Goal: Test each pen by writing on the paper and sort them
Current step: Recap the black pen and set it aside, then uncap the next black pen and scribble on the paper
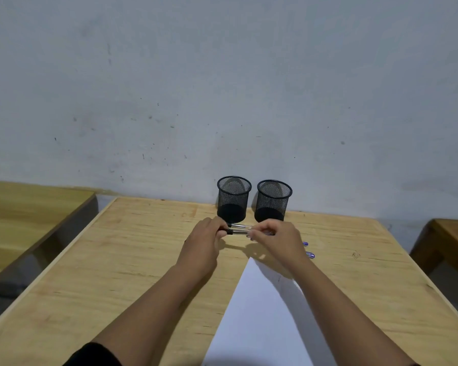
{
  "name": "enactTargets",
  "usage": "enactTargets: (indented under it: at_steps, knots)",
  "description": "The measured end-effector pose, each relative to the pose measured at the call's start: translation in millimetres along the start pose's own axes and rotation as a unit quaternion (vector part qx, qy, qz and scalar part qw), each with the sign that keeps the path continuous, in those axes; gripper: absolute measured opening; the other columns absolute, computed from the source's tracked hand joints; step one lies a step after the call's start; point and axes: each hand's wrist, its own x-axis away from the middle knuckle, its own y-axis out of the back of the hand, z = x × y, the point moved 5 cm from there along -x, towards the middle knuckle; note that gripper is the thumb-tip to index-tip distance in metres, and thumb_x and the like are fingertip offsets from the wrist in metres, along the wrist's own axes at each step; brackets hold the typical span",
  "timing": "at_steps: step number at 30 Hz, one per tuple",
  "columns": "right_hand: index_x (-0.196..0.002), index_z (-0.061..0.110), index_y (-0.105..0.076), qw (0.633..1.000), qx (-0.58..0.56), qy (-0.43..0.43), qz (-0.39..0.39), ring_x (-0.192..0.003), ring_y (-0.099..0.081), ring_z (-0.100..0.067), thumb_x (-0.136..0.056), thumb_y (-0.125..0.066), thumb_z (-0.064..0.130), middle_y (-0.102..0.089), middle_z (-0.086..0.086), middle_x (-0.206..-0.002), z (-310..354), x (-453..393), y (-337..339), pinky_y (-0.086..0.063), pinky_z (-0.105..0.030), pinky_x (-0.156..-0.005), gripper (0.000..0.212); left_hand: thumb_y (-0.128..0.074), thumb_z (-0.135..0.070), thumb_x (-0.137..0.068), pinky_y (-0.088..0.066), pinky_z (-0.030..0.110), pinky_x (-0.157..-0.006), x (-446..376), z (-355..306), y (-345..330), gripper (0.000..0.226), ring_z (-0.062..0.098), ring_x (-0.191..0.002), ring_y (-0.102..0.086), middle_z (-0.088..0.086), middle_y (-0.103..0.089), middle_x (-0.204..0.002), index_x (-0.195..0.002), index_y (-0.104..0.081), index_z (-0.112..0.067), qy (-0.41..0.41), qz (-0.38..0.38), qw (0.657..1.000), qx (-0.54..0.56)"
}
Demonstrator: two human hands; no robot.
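A clear pen with a black cap (239, 230) is held level between both hands, just in front of two black mesh cups. My left hand (204, 241) grips the black cap end. My right hand (275, 240) pinches the clear barrel end. The left mesh cup (233, 199) and the right mesh cup (273, 202) stand side by side at the table's far edge by the wall. White paper (262, 320) lies on the table under my right forearm. Two pens with blue ends (310, 253) lie to the right of my right hand, partly hidden by it.
The wooden table (117, 273) runs up to a grey wall. Another wooden table (24, 220) stands to the left across a gap, and a darker wooden one (450, 241) stands at the right.
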Motion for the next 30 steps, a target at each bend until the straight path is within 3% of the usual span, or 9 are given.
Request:
enactTargets:
  at_steps: [3,5,10,15,18,21,23,28,30]
  knots:
    - [-0.078,0.010,-0.072,0.969,-0.227,-0.092,-0.011,-0.058,-0.051,-0.008,-0.077,-0.073,0.016,-0.063,0.003,-0.065,-8.2,23.4,11.5,-0.040,-0.016,-0.055,0.006,-0.049,-0.015,-0.092,-0.041,0.013,-0.065,14.5,-23.3,8.8,0.013,0.008,-0.074,-0.053,-0.007,-0.061,-0.080,-0.088,-0.057,-0.024,0.042,-0.002,0.991,0.125]
    - [-0.078,0.010,-0.070,0.948,-0.297,-0.112,-0.009,-0.057,-0.049,-0.012,-0.080,-0.070,0.013,-0.062,-0.001,-0.065,-12.0,38.2,5.5,-0.040,-0.019,-0.054,0.004,-0.054,-0.014,-0.090,-0.038,0.005,-0.061,24.6,-39.7,10.9,0.008,0.000,-0.068,-0.052,-0.007,-0.063,-0.077,-0.089,-0.059,-0.019,0.049,0.003,0.986,0.159]
    - [-0.078,0.007,-0.066,0.944,-0.326,-0.058,0.013,-0.050,-0.045,-0.012,-0.088,-0.061,0.009,-0.055,-0.005,-0.059,-4.5,64.4,-4.7,-0.036,-0.018,-0.045,0.012,-0.059,-0.006,-0.086,-0.040,0.001,-0.066,44.2,-57.3,15.6,0.016,-0.008,-0.077,-0.060,-0.007,-0.068,-0.082,-0.090,-0.065,-0.020,0.022,0.033,0.980,0.194]
    - [-0.072,0.005,-0.062,0.944,-0.329,-0.021,-0.002,-0.047,-0.044,-0.008,-0.089,-0.059,0.009,-0.054,-0.001,-0.054,1.0,81.4,1.6,-0.036,-0.017,-0.043,0.018,-0.062,-0.007,-0.084,-0.031,-0.006,-0.070,54.9,-60.0,28.6,0.011,0.003,-0.079,-0.062,-0.006,-0.069,-0.082,-0.089,-0.068,-0.015,0.014,0.026,0.984,0.176]
    - [-0.072,0.004,-0.060,0.947,-0.321,-0.012,-0.011,-0.046,-0.043,-0.008,-0.090,-0.058,0.008,-0.054,0.001,-0.052,1.9,86.6,4.8,-0.035,-0.017,-0.043,0.019,-0.063,-0.007,-0.083,-0.037,-0.001,-0.066,55.2,-67.0,25.4,0.012,0.003,-0.075,-0.060,-0.004,-0.069,-0.082,-0.090,-0.069,-0.014,0.001,0.039,0.987,0.158]
    - [-0.070,0.010,-0.058,0.934,-0.351,-0.036,-0.064,-0.045,-0.042,-0.006,-0.090,-0.057,0.008,-0.052,0.003,-0.049,-11.1,86.5,33.9,-0.034,-0.014,-0.041,0.020,-0.055,0.002,-0.086,-0.041,0.001,-0.055,54.1,-40.7,39.8,0.016,0.005,-0.070,-0.056,0.006,-0.067,-0.082,-0.089,-0.068,-0.007,0.068,0.004,0.984,0.162]
    - [-0.070,0.012,-0.056,0.924,-0.368,-0.046,-0.092,-0.044,-0.043,-0.005,-0.090,-0.057,0.010,-0.052,0.006,-0.047,-19.0,84.5,57.5,-0.034,-0.013,-0.040,0.020,-0.055,-0.002,-0.087,-0.039,-0.001,-0.056,52.9,-18.2,47.9,0.015,0.007,-0.073,-0.057,0.002,-0.066,-0.082,-0.088,-0.067,-0.011,0.102,-0.001,0.986,0.130]
    - [-0.077,0.009,-0.063,0.926,-0.371,-0.062,-0.038,-0.047,-0.045,-0.009,-0.091,-0.055,0.009,-0.054,-0.002,-0.055,-14.8,88.2,38.1,-0.035,-0.016,-0.040,0.017,-0.054,-0.003,-0.087,-0.040,0.000,-0.057,59.3,-18.9,14.7,0.018,-0.004,-0.072,-0.058,0.000,-0.068,-0.085,-0.081,-0.061,-0.019,0.083,0.085,0.991,0.067]
    - [-0.083,0.008,-0.067,0.927,-0.365,-0.079,-0.015,-0.049,-0.049,-0.009,-0.092,-0.055,0.012,-0.059,-0.006,-0.061,-16.0,95.5,28.3,-0.037,-0.016,-0.040,0.016,-0.057,-0.006,-0.086,-0.049,0.012,-0.067,64.3,-15.4,2.2,0.012,0.004,-0.074,-0.063,0.003,-0.071,-0.088,-0.085,-0.062,-0.017,0.079,0.109,0.990,0.048]
